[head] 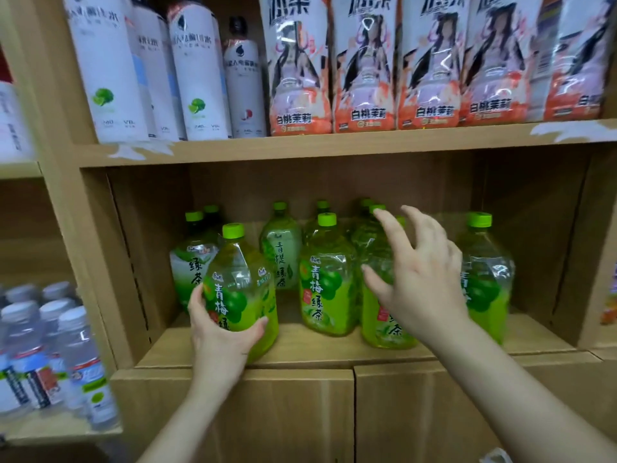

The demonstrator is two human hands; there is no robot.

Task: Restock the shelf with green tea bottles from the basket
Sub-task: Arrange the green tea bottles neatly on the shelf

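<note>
The left hand (220, 332) grips a green tea bottle (240, 289) low on its body, thumb on the side toward 9 o'clock and fingers curled round the side toward 3 o'clock. The bottle stands nearly upright, its long axis vertical, the green cap pointing to 12 o'clock with a slight lean toward 11, and the label facing the camera. It sits at the front edge of the shelf (334, 349), on the 9 o'clock side of the bay. The wrist hides part of its base, so I cannot tell whether it rests on the board.

The right hand (420, 289) is spread wide, fingers straight and apart and pointing toward 11 o'clock, palm toward the bottles. It holds nothing and hangs in front of a front-row bottle (380, 325). Contact with it cannot be judged.

More bottles stand upright with their caps up: a middle bottle (325, 282) just to 9 o'clock of the right hand, a rightmost bottle (484, 272) at 3 o'clock, a pale-label bottle (282, 248) further back, and a back-left bottle (190, 262) behind the held one.

On the board above, at 12 o'clock, stand white bottles (110, 68) and peach drink bottles (297, 68). Water bottles (50, 345) fill the neighbouring bay at 8 o'clock. Cabinet doors (287, 412) close the space at 6 o'clock.
</note>
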